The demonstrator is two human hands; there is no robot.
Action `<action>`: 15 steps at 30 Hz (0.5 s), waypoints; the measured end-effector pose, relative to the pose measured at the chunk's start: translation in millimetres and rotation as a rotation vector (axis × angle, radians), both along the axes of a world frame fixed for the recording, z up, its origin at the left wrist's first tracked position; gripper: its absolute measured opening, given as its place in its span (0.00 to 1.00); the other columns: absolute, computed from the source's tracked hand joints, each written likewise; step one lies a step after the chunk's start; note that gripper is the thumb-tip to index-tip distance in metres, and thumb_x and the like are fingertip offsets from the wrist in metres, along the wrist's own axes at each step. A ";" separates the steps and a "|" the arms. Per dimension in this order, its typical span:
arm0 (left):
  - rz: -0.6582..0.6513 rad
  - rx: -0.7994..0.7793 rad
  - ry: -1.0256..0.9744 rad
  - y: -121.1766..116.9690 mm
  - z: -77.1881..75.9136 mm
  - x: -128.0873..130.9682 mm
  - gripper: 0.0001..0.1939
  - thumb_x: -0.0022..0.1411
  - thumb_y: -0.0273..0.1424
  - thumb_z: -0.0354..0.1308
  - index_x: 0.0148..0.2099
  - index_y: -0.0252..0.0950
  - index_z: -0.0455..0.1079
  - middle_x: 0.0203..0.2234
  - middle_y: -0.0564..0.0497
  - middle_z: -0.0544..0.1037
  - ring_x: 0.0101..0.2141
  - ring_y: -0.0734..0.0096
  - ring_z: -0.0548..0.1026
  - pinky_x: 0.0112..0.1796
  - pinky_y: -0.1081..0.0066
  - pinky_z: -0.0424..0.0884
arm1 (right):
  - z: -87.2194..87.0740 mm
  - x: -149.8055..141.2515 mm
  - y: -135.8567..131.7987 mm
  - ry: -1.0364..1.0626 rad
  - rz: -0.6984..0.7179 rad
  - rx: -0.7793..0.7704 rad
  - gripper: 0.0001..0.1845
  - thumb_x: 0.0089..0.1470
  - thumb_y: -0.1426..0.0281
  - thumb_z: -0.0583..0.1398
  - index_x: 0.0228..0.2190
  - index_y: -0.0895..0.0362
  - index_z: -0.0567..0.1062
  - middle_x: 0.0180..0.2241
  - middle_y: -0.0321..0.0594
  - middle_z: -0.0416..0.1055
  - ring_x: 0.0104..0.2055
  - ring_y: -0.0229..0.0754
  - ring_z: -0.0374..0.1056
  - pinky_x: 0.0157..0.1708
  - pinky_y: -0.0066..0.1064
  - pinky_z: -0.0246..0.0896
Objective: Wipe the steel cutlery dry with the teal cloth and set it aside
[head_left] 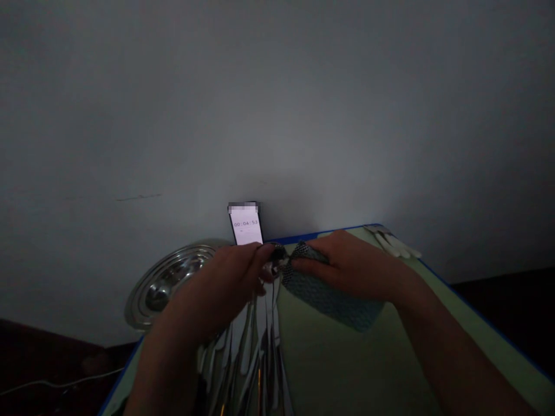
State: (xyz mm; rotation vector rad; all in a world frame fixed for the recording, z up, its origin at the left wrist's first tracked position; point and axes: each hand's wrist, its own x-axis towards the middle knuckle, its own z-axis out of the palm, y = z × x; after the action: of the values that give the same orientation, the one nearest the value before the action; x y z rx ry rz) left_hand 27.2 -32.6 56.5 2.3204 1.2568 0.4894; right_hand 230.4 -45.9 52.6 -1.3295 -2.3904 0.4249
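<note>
A patterned cloth (338, 300), greenish grey with dark checked edges, hangs from my right hand (347, 257), which is closed on it. My left hand (243, 266) is closed just to its left, with the fingertips almost meeting the cloth. Between the two hands a shiny metal piece of cutlery (272, 270) shows in part; fingers and cloth hide its kind. Below the left hand many pieces of metal cutlery (247, 341) lie side by side on the light green table (347, 370). My left forearm covers some of them.
A shiny steel bowl (160, 289) stands at the table's left back edge. Against the wall (277, 115) leans a phone (247, 224) showing a timer. Several pieces of cutlery (392, 242) lie at the back right corner. A white cable (60, 383) runs at lower left.
</note>
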 end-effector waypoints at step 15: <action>-0.109 0.042 0.217 31.1 -13.6 -15.3 0.15 0.60 0.34 0.46 0.36 0.38 0.74 0.22 0.52 0.75 0.24 0.71 0.70 0.28 0.74 0.61 | -20.5 -1.3 19.2 -0.045 0.186 -0.087 0.21 0.60 0.60 0.47 0.26 0.59 0.70 0.24 0.38 0.69 0.26 0.36 0.63 0.26 0.27 0.51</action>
State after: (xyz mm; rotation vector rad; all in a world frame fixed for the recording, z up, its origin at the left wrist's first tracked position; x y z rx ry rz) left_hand 11.9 -1.5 42.9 2.5159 1.2168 0.2352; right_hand 229.0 -26.7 32.1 -1.1672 -2.5704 0.5624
